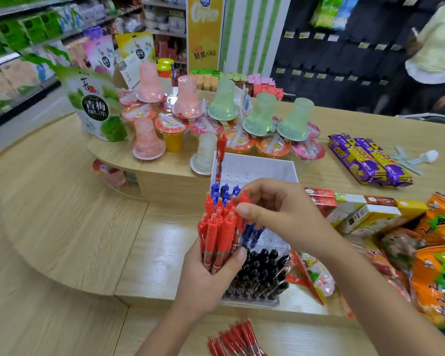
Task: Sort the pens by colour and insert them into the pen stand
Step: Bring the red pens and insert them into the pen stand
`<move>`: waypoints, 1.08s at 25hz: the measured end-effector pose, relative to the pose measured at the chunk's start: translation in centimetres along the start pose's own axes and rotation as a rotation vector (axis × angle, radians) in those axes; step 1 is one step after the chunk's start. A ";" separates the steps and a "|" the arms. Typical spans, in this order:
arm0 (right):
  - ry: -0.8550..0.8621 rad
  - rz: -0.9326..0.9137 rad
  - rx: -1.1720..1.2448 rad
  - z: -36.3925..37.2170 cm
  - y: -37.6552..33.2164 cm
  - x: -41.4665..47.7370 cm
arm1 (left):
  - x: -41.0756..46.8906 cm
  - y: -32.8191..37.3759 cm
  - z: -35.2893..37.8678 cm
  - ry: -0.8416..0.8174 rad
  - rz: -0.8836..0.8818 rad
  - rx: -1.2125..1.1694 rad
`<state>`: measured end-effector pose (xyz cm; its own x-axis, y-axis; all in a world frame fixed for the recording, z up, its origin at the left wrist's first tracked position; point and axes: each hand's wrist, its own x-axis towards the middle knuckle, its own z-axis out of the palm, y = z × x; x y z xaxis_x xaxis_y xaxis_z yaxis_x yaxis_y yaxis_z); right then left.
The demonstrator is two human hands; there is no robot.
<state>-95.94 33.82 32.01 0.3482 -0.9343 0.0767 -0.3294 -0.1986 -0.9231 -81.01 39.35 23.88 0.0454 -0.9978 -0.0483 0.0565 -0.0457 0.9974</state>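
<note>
Left hand (pixel 206 278) is reaching in from the near edge, forearm angling up. Its fingers (pixel 233 256) are clamping round the lower barrels of the red pen bundle (pixel 217 235), clicker ends pointing up. Exact count is unclear, roughly seven or more.

Right hand (pixel 283 214) is coming in from the near right with the wrist bent. Thumb and forefinger are pinching the single red pen (pixel 243 200) at the right edge of the bundle, just over the stand. The other fingers are curling loosely.

Pen stand (pixel 257 163) is sitting on the worktop (pixel 62 201) right behind the hands. It's a clear plastic box with a white top plate perforated with round holes.
- Far section: one standing red pen (pixel 220 155) in the far-left corner, upright.
- Middle: blue pens (pixel 224 191) in a cluster, partly hidden by the hands, so no count.
- Near section: black pens (pixel 260 273) packed in rows, a few dozen, leaning right.

Loose red pens (pixel 238 337) are lying on the worktop at the near edge, about six showing and cut off by the frame.

The worktop is light wood grain, stepped, with curved edges. At the far side there are bell-shaped translucent jelly cups: three pink (pixel 188 98), three green (pixel 260 114), one whitish (pixel 204 152). Two glossy purple snack packs (pixel 368 160) are lying at the far right, and crinkly orange snack bags (pixel 439 265) are piling up at the near right.
</note>
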 end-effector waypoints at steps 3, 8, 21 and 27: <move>0.112 -0.040 -0.001 -0.9 -0.6 0.5 | -0.1 -0.3 0.1 -0.015 0.004 0.013; 0.448 -0.232 -0.130 -3.9 -3.0 4.2 | -0.2 -0.4 -0.4 0.007 -0.030 0.018; 0.373 -0.266 -0.513 -0.9 1.5 10.1 | 0.7 -0.6 -1.5 -0.063 0.031 0.066; 0.334 -0.150 -0.396 -0.8 2.5 10.4 | 1.0 -0.4 -1.2 -0.045 0.058 0.075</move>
<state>-93.80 23.43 30.83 0.1404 -0.9175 0.3723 -0.6253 -0.3736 -0.6851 -79.78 38.39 23.38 0.0012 -0.9999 0.0103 -0.0194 0.0103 0.9998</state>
